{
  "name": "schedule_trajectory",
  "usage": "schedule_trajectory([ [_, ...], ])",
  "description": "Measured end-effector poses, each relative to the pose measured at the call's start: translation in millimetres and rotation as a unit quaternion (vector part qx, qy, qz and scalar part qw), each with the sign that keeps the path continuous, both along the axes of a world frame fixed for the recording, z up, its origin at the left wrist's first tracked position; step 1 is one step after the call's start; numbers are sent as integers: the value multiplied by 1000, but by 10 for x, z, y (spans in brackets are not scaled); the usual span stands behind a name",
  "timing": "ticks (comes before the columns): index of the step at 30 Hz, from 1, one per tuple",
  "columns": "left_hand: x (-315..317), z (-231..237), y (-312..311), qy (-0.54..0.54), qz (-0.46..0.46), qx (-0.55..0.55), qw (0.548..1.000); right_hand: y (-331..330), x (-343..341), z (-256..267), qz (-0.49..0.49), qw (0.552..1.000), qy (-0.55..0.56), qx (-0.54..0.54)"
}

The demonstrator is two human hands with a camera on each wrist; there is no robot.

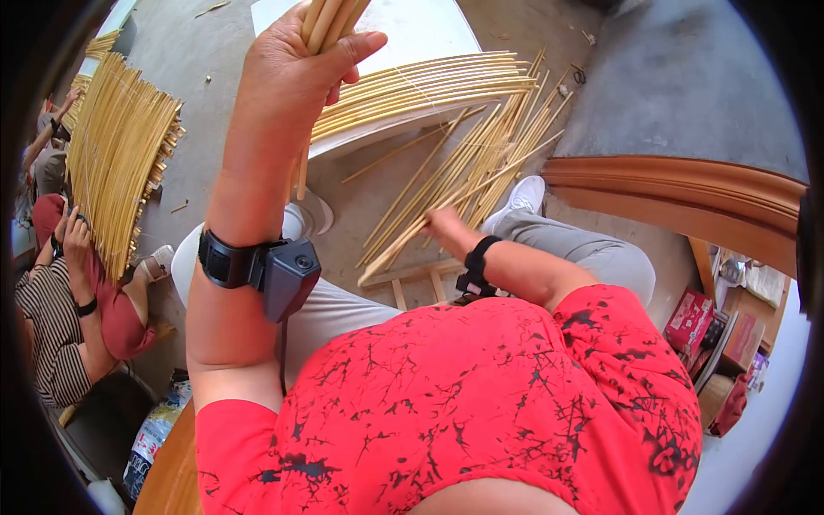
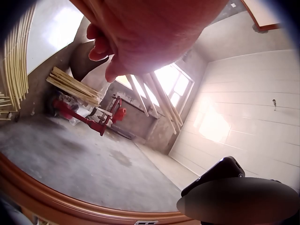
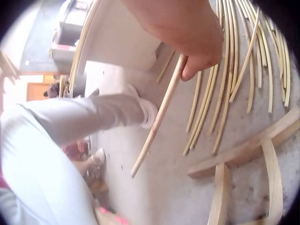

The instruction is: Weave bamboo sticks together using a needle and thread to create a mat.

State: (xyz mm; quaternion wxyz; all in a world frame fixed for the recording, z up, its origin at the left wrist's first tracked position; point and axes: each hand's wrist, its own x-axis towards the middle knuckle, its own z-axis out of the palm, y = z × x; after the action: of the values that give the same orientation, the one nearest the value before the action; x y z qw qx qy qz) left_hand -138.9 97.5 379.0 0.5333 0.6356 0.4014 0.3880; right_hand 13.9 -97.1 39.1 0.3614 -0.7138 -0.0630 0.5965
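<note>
My raised left hand [image 1: 296, 73] grips a small bundle of thin wooden sticks [image 1: 330, 21] near the top of the head view. Their other ends stick out below the hand in the left wrist view. Lower down, my right hand [image 1: 450, 227] holds a pale stick [image 3: 159, 117] slanting over the floor, its end free in the right wrist view. Many loose sticks [image 1: 489, 163] lie on the floor beneath and beyond that hand. Behind the left hand, a row of sticks [image 1: 421, 84] tied with thread lies across a white board [image 1: 421, 30].
A wooden frame [image 3: 234, 164] lies on the floor by my feet. At the left, another person [image 1: 60, 318] sits beside a large mat of tied sticks [image 1: 120, 154]. A brown wooden trim [image 1: 678, 193] and boxes [image 1: 691, 322] are at the right.
</note>
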Motion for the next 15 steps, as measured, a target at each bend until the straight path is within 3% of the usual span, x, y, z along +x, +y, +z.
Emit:
schedule_trajectory([
  [1,-22,4,-4,17,2,7,1000,23,-163,164,83,996,6,-39],
  [2,-32,14,-25,18,2,7,1000,21,-193,350,120,993,-5,-7],
  [5,-97,13,-32,39,15,-3,999,-75,-529,5,81,992,56,-72],
  [7,-125,-15,-8,23,32,-16,999,-79,-563,-312,271,961,15,-61],
  [8,-143,-42,-17,22,31,-16,999,-72,-553,-353,270,961,14,-61],
  [10,-159,-23,15,21,40,-16,999,72,-535,-134,112,987,86,-75],
  [15,-218,-70,113,24,25,-26,999,424,-93,-56,153,980,59,-111],
])
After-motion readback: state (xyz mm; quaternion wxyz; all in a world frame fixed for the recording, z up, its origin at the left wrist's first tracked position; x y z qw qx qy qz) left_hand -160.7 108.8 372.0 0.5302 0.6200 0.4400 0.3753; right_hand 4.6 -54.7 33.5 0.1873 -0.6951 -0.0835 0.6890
